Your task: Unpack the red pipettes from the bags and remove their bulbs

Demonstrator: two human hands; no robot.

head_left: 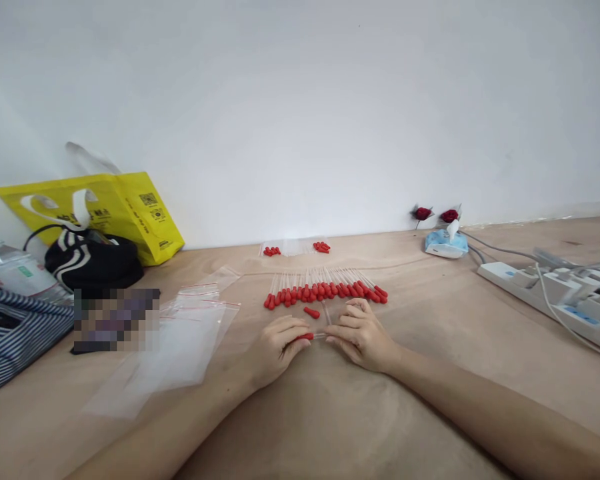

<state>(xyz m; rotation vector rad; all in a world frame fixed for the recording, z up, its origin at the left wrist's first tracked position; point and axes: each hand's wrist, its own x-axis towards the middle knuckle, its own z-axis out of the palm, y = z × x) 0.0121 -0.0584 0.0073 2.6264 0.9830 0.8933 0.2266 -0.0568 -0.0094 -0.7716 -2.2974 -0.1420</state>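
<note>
Between thumb and fingers, my left hand (pixel 281 343) pinches a red rubber dropper bulb (pixel 306 337). My right hand (pixel 357 335) is closed on a clear dropper tube (pixel 320 335), whose left end meets the bulb's open end; how far it sits inside I cannot tell. A loose red bulb (pixel 311 312) lies on the table just beyond my hands. Past it, several droppers with red bulbs (pixel 325 291) lie side by side in a row, bulbs toward me and clear tubes pointing away. Another clear tube (pixel 329 312) appears to lie near my right fingertips.
Clear zip bags (pixel 180 347) are spread on the left. Near the wall lies a clear bag (pixel 296 247) with red bulbs at both ends. A yellow bag (pixel 150 220), black pouch (pixel 105 260) and bottle (pixel 20 267) stand left. Tissues (pixel 445 245) and a power strip (pixel 545 293) lie right.
</note>
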